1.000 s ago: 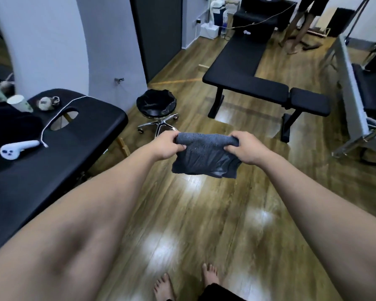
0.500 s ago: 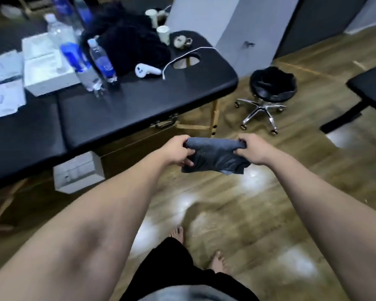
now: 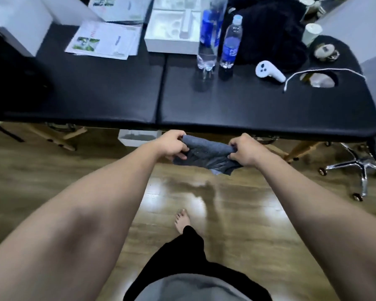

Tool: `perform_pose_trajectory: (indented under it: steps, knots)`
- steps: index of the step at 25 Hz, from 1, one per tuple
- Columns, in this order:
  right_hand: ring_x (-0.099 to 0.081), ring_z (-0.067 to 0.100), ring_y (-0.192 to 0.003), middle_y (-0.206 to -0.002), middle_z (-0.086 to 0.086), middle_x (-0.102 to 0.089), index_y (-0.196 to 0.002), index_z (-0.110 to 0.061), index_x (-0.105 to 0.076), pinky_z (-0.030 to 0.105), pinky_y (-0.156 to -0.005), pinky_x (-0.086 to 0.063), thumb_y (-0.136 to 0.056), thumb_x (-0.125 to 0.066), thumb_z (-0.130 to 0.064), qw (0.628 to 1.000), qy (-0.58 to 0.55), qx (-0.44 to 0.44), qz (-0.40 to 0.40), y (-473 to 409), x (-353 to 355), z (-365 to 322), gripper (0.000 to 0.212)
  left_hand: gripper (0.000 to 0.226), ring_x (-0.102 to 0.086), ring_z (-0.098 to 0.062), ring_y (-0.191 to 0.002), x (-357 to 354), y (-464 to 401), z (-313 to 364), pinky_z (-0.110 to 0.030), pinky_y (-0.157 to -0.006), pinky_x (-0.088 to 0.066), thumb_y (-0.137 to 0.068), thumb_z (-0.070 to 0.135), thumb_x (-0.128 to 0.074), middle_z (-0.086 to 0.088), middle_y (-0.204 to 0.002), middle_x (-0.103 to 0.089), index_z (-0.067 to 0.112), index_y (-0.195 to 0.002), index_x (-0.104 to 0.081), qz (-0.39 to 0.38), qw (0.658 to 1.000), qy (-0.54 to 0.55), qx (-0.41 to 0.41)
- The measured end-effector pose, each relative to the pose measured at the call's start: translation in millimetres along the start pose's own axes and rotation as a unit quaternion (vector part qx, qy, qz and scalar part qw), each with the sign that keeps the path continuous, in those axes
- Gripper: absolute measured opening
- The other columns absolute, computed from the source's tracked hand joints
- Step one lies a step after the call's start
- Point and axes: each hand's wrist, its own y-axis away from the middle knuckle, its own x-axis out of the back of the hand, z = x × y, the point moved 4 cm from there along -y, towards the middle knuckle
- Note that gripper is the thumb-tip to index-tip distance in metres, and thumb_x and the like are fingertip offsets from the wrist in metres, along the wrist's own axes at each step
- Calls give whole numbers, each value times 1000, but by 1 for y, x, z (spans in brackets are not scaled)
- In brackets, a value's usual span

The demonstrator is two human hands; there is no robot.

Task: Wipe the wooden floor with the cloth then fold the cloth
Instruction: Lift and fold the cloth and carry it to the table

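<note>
A dark grey cloth (image 3: pixel 206 155), folded over into a small bundle, hangs in the air between both hands just in front of the black table's near edge. My left hand (image 3: pixel 173 144) grips its left end and my right hand (image 3: pixel 242 152) grips its right end. Both arms stretch forward. Below lies the glossy wooden floor (image 3: pixel 204 198), where one bare foot (image 3: pixel 182 220) shows under the cloth.
A black padded table (image 3: pixel 226 105) spans the view ahead, carrying two water bottles (image 3: pixel 229 42), a white controller (image 3: pixel 268 71), papers (image 3: pixel 104 40), a white box (image 3: pixel 172 31) and dark fabric. A stool's chrome wheeled base (image 3: pixel 360 170) stands at the right. A white box (image 3: pixel 137 137) sits under the table.
The view has swung left from the open room and the stool to face the black table. Both hands kept hold of the cloth, now close to the table's edge.
</note>
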Motion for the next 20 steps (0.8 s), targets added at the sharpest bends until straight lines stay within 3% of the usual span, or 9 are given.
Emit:
perform_pose_trajectory:
  steps: [3, 8, 11, 14, 17, 20]
  knots:
    - [-60, 34, -96, -108, 12, -60, -87, -23, -61, 34, -79, -48, -85, -71, -27, 999, 15, 36, -2, -57, 16, -65, 12, 23, -75, -19, -70, 72, -6, -19, -28, -60, -45, -93, 2, -59, 0, -81, -66, 23, -86, -52, 42, 999, 26, 23]
    - [-59, 34, -96, -100, 10, -65, -86, -18, -60, 36, -76, -48, -86, -68, -24, 992, 22, 121, -1, -130, 43, -166, 10, 20, -76, -25, -80, 175, 0, -49, -42, -73, -49, -93, 1, -58, -7, -88, -66, 20, -98, -54, 154, 980, 116, 45]
    - [-57, 33, -91, -93, 7, -61, -74, -22, -51, 38, -76, -50, -87, -65, -26, 990, 25, 138, 9, -165, 61, -189, 20, 13, -75, -22, -70, 203, -8, -55, -37, -67, -50, -96, 6, -60, -6, -89, -64, 17, -103, -55, 197, 969, 144, 36]
    - [-57, 28, -86, -86, 3, -60, -73, -25, -51, 36, -71, -47, -91, -63, -31, 986, 9, 165, -1, -205, 75, -199, 22, 12, -58, -11, -47, 219, -28, -57, -22, -49, -45, -99, 11, -63, -4, -75, -59, 14, -89, -56, 238, 959, 150, 32]
    - [-53, 25, -79, -73, -2, -55, -69, -24, -49, 30, -64, -34, -93, -61, -32, 981, 8, 190, -37, -248, 87, -206, 28, 7, -59, -11, -56, 228, -53, -60, -23, -55, -47, -98, 14, -65, -6, -82, -63, 9, -94, -62, 263, 942, 199, 54]
    - [-56, 24, -77, -72, -2, -57, -70, -19, -52, 30, -58, -35, -94, -58, -33, 975, 38, 196, -100, -289, 89, -210, 29, 13, -52, -11, -46, 227, -81, -62, -22, -48, -40, -99, 24, -65, -1, -71, -60, 16, -90, -63, 243, 946, 178, 124]
